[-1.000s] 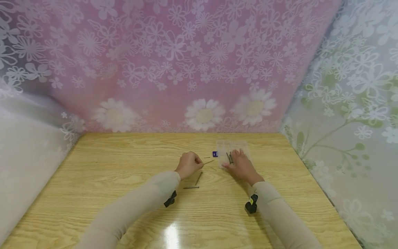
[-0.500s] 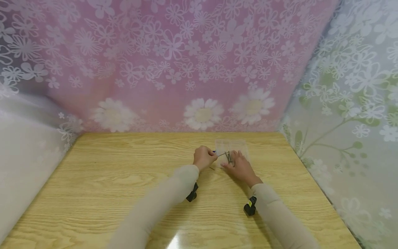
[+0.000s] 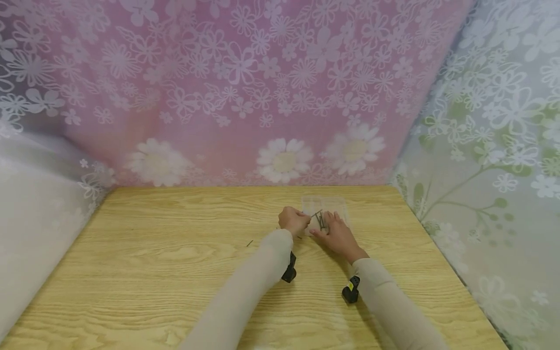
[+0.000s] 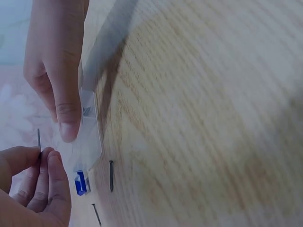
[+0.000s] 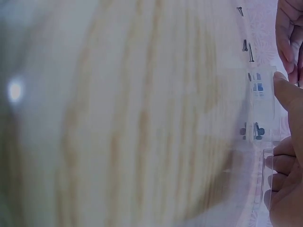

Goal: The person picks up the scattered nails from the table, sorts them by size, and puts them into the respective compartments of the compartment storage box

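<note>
My left hand [image 3: 295,220] pinches a thin grey nail [image 4: 39,137] between thumb and fingertips, at the left side of a clear plastic box [image 3: 311,200]. In the head view the nail's far end reaches over the box. Several nails [image 3: 322,221] lie inside, close to my right hand [image 3: 339,237]. That hand holds the box, its thumb [image 5: 285,90] at the near edge and its bent fingers [image 5: 280,165] further along. Part of the box is hidden beneath this hand.
Loose nails lie on the wooden table [image 3: 153,272], one [image 4: 111,176] beside the box and another [image 4: 96,215] nearby. A blue piece [image 4: 81,183] sits at the box's end. One more nail [image 3: 249,243] shows left of my sleeve. Patterned cloth walls [image 3: 210,121] border the table.
My left hand has moved right with the pinched nail, from the table left of the box to the box's edge. My right hand stays about where it was on the box.
</note>
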Motion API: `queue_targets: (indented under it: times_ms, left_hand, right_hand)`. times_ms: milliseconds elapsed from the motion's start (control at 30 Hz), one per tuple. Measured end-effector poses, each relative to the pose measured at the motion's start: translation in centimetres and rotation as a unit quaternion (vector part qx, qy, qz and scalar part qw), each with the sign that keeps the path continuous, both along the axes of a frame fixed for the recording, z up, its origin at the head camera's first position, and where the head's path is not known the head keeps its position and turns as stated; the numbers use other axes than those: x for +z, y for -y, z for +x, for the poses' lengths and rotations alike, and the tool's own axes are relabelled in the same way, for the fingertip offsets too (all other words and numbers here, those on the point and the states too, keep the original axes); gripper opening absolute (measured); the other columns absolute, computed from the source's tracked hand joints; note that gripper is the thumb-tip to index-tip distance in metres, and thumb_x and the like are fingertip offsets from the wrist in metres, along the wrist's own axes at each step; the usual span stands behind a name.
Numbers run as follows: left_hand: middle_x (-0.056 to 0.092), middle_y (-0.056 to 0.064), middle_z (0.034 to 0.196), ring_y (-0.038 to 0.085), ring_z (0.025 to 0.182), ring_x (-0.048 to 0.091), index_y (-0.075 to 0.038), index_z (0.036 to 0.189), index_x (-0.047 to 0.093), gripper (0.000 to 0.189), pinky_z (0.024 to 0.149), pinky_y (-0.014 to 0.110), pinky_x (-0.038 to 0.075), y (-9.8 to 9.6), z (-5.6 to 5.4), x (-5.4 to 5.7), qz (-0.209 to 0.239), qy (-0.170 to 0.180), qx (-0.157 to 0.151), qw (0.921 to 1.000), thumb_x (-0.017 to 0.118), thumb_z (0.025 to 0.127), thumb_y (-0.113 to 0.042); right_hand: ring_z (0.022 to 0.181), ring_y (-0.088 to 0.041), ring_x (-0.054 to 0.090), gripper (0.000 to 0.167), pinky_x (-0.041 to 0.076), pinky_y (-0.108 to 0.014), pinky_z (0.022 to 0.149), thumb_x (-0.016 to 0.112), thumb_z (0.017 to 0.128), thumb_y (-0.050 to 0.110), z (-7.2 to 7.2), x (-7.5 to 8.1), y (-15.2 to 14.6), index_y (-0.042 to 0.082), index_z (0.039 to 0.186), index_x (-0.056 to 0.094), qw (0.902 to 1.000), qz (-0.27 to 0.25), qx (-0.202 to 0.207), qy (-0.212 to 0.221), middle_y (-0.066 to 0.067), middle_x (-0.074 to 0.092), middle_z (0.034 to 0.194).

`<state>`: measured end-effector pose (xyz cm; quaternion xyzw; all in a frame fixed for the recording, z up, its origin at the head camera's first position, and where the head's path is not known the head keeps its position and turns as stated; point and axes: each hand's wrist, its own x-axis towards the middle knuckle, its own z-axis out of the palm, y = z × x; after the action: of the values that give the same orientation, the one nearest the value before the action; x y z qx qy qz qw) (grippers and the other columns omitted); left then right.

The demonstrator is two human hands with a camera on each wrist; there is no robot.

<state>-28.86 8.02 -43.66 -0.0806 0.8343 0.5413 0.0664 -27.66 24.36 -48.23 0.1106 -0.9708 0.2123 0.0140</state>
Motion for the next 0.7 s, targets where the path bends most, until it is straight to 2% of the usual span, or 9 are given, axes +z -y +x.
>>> queue_targets:
  times_ms: [167, 400, 533, 700]
  left_hand:
    - [0.072, 0.003, 0.071, 0.017, 0.068, 0.065, -0.009, 0.078, 0.078, 0.008, 0.066, 0.032, 0.056, -0.2, -0.5, -0.1, -0.007, 0.008, 0.014, 0.9998, 0.073, 0.082, -0.013]
    - [0.070, 0.002, 0.072, 0.019, 0.068, 0.065, -0.010, 0.077, 0.078, 0.009, 0.057, 0.029, 0.052, -0.8, -0.9, -0.6, -0.011, 0.024, 0.017, 0.9995, 0.074, 0.083, -0.016]
    - [0.070, 0.002, 0.072, 0.019, 0.066, 0.063, -0.011, 0.074, 0.077, 0.010, 0.052, 0.027, 0.050, -1.3, -1.3, -1.0, -0.019, 0.019, 0.026, 0.9993, 0.075, 0.082, -0.016]
    - [0.071, 0.003, 0.076, 0.021, 0.070, 0.064, -0.012, 0.071, 0.076, 0.011, 0.054, 0.029, 0.052, -1.6, -1.4, -1.4, -0.027, 0.010, 0.029, 0.9992, 0.076, 0.081, -0.015]
  right_hand:
    - [0.139, -0.050, 0.019, 0.083, 0.025, -0.067, 0.104, 0.057, 0.092, 0.051, -0.1, -0.2, 0.0, -0.006, 0.146, 0.031, 1.0000, -0.002, 0.002, -0.009, -0.030, 0.031, 0.148]
    - [0.139, -0.050, 0.019, 0.082, 0.025, -0.066, 0.105, 0.057, 0.092, 0.051, -0.3, -0.5, -0.2, -0.005, 0.146, 0.032, 0.9999, -0.005, 0.006, -0.010, -0.029, 0.031, 0.149]
    - [0.139, -0.050, 0.018, 0.082, 0.024, -0.067, 0.105, 0.057, 0.092, 0.051, -0.3, -0.5, -0.2, -0.005, 0.146, 0.032, 1.0000, -0.002, 0.006, -0.007, -0.029, 0.031, 0.149]
    - [0.139, -0.050, 0.019, 0.081, 0.025, -0.066, 0.105, 0.058, 0.092, 0.049, -0.2, -0.5, -0.2, -0.006, 0.146, 0.032, 0.9999, -0.002, 0.004, -0.010, -0.029, 0.032, 0.148]
